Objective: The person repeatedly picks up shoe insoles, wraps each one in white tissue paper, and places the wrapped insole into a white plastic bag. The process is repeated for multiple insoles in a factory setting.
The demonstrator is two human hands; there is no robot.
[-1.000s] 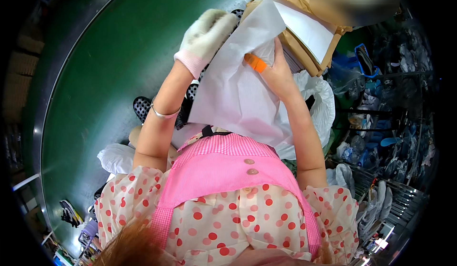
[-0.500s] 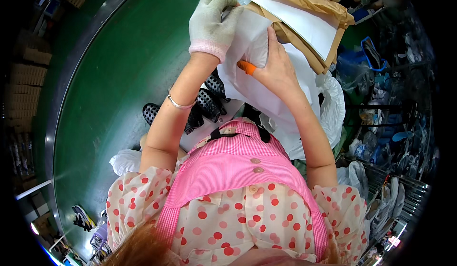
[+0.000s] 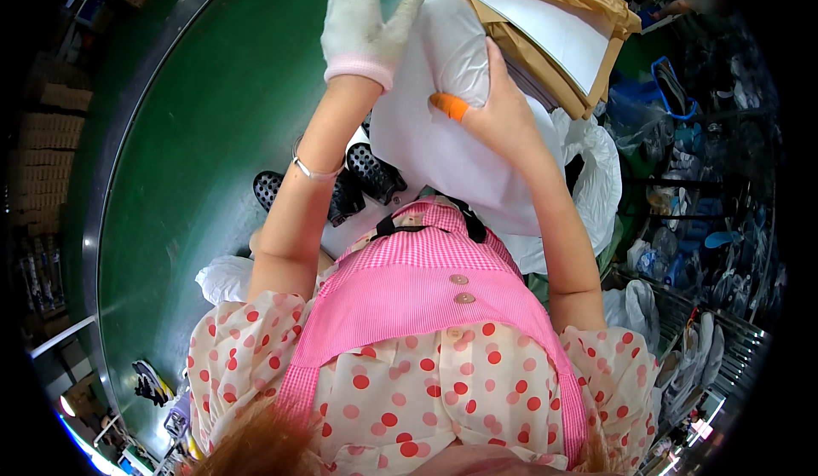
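Observation:
My left hand (image 3: 362, 28), in a white knitted glove with a pink cuff, is raised beside the paper with its thumb and fingers apart. It holds nothing that I can see. My right hand (image 3: 501, 118) wears an orange finger cot on the thumb and grips thin white paper (image 3: 443, 148), crumpled near the fingers and hanging broad below. How many sheets it holds I cannot tell. Under my left forearm sit several black shoes with round holes (image 3: 375, 173), partly hidden by the arm and paper.
Brown wrapping paper (image 3: 609, 67) with a stack of white sheets (image 3: 545, 28) lies at the far right of the green table (image 3: 213, 118). A white plastic bag (image 3: 596, 178) is right of my right forearm. Racks of bagged goods (image 3: 703, 212) stand further right. A person sits beyond.
My left hand has let go of the paper's top and moved up and left, its fingers spreading. The paper in my right hand has opened out and shifted slightly left.

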